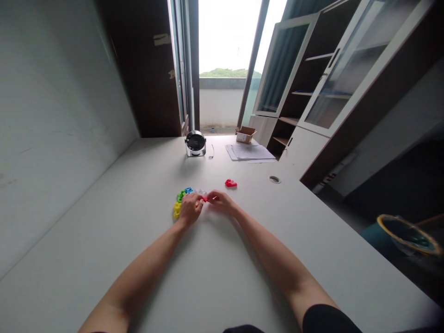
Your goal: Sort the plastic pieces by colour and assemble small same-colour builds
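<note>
Both hands meet over the white table around a small red plastic piece [205, 199]. My left hand [191, 208] closes on it from the left, and my right hand [220, 202] pinches it from the right. Close against my left hand lies a curved row of small plastic pieces: yellow pieces [176, 210], green pieces [181, 195], a blue piece [188, 190] and whitish pieces [200, 191]. Part of the row is hidden under my left hand. Beyond my right hand lies a loose cluster of red pieces [231, 183]. The exact shape of the held piece is too small to make out.
On the white table [208, 273], toward the back, stand a round black-and-silver device [195, 142], a thin bent wire [212, 152], papers [250, 152] and an open cardboard box [245, 134]. A round cable hole [274, 179] is at the right. A wall borders the left side.
</note>
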The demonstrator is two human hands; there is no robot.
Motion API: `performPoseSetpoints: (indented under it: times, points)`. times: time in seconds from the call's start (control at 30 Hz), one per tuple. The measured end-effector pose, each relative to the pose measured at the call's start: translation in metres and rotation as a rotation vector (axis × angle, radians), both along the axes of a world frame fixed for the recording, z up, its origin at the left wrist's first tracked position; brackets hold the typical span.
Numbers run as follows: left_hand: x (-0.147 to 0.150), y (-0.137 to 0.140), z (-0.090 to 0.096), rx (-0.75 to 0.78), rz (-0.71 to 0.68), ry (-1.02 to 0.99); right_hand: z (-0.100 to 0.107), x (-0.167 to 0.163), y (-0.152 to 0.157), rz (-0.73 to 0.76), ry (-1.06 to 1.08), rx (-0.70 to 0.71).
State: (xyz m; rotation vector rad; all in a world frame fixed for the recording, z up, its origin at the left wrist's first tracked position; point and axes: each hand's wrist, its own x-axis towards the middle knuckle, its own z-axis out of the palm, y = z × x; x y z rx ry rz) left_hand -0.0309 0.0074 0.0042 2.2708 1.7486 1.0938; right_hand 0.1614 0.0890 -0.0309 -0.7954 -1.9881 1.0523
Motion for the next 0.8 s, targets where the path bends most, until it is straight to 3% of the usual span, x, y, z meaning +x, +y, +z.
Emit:
performPoseSetpoints:
  times: [0.13, 0.2, 0.37, 0.5, 0.8]
  points:
    - [0.0, 0.001, -0.001, 0.003, 0.019, -0.007, 0.007, 0.004, 0.005, -0.03, 0.036, 0.042]
    - [-0.001, 0.001, -0.002, -0.004, 0.023, -0.007, 0.013, 0.011, 0.014, -0.114, 0.066, 0.09]
    - [-0.001, 0.001, -0.003, -0.025, 0.013, -0.008, 0.027, 0.045, 0.047, -0.552, 0.155, 0.202]
    - [0.0, 0.001, -0.003, -0.021, -0.002, -0.009, 0.022, 0.075, 0.062, -0.805, 0.089, 0.325]
    - [0.001, 0.001, -0.002, -0.037, -0.012, -0.001, -0.014, 0.091, 0.076, -0.814, -0.129, 0.428]
